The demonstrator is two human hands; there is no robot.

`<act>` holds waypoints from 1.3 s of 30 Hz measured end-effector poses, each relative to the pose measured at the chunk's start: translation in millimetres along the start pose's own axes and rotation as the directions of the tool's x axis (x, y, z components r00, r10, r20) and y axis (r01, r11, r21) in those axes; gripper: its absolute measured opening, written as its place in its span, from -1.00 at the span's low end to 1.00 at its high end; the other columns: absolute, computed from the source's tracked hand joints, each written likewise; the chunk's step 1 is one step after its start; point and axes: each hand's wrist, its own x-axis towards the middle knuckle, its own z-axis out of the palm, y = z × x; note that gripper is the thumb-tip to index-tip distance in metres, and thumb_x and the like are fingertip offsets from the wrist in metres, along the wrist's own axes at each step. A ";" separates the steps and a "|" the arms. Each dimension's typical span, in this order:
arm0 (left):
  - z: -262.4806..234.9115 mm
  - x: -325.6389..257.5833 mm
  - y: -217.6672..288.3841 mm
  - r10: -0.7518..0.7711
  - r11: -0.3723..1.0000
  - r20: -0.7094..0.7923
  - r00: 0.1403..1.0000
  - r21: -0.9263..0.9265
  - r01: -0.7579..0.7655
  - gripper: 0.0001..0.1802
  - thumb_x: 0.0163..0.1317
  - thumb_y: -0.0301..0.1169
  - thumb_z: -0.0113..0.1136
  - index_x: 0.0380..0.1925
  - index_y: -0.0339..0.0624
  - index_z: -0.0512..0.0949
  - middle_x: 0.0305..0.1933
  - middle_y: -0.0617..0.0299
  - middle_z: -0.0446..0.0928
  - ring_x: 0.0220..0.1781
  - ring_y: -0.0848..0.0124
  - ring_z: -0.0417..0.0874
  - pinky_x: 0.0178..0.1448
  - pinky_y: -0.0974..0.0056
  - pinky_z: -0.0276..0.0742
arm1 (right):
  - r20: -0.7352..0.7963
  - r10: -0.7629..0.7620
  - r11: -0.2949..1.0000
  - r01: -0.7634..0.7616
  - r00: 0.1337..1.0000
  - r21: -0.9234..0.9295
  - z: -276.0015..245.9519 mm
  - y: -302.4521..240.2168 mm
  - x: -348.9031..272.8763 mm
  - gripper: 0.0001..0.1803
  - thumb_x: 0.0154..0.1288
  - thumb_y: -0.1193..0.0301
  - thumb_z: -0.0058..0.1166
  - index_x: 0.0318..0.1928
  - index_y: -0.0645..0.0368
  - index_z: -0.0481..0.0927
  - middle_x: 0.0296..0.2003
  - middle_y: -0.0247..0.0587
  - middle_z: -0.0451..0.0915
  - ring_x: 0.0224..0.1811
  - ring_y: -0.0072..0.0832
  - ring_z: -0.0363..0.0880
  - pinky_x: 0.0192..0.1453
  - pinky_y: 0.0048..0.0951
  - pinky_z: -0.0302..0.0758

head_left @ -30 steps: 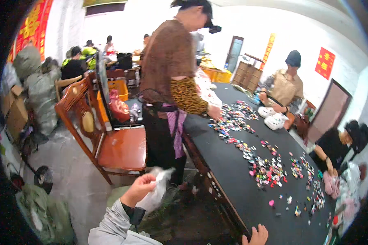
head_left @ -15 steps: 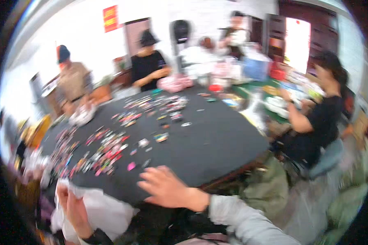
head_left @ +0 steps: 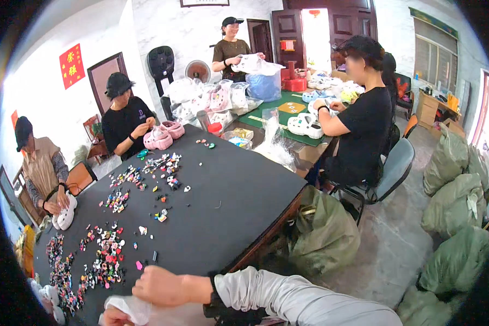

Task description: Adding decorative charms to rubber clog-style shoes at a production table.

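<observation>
A crumpled white plastic bag [head_left: 137, 308] lies at the lower edge, cut off by the frame. My left hand [head_left: 116, 317] is closed on it, with only the fingers in view. Just above, my right hand [head_left: 165, 286] is curled with its back toward me and its fingertips hidden at the bag's upper edge. Near that hand on the black-covered table [head_left: 223, 217] are a pink charm [head_left: 139, 265] and a small dark piece [head_left: 155, 255]. Heaps of small coloured shoe charms [head_left: 110, 252] spread to the left and beyond.
A worker at the left handles a white clog [head_left: 65, 213]; another sits by pink clogs [head_left: 158, 139]. Two people handle white clogs around a green-topped table [head_left: 277, 111]. Stuffed green sacks [head_left: 326, 233] stand at the table's right side, others [head_left: 453, 204] along the right wall.
My right hand, spread open earlier, has moved left and down and curled closed by the bag. My left hand and the bag have dropped lower in view. The view has turned right.
</observation>
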 end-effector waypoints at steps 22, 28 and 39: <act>-81.2 169.9 -43.2 -0.478 -0.059 0.220 0.850 0.958 -0.281 -0.69 0.25 -0.34 0.06 -0.08 -0.22 0.60 -0.28 -0.09 0.60 -0.25 -0.02 0.59 -0.14 -0.02 0.45 | -0.471 0.766 0.449 -0.888 0.438 -0.097 -58.0 116.5 -192.7 -0.88 -0.02 0.49 0.08 -0.38 0.13 0.50 -0.38 -0.16 0.57 -0.22 -0.12 0.52 -0.15 -0.09 0.35; -48.0 195.2 -177.9 -0.382 0.076 0.582 0.718 0.794 -0.603 -0.62 0.35 -0.31 -0.07 0.07 -0.22 0.53 0.02 -0.05 0.56 -0.08 -0.01 0.54 0.02 0.00 0.42 | -0.591 0.660 0.472 -0.868 0.465 -0.156 -53.9 125.0 -231.3 -0.84 -0.06 0.48 0.13 -0.38 0.12 0.49 -0.37 -0.20 0.47 -0.22 -0.23 0.43 -0.12 -0.23 0.28; -99.9 224.5 -245.5 -0.309 -0.058 0.683 0.662 0.681 -0.730 -0.53 0.32 -0.19 -0.14 0.10 -0.17 0.51 0.11 -0.01 0.51 0.19 -0.04 0.36 0.23 -0.10 0.26 | -0.546 0.687 0.488 -0.861 0.481 -0.143 -50.2 123.0 -220.3 -0.75 -0.04 0.40 0.20 -0.32 0.18 0.48 -0.32 -0.19 0.50 -0.19 -0.24 0.43 -0.07 -0.25 0.28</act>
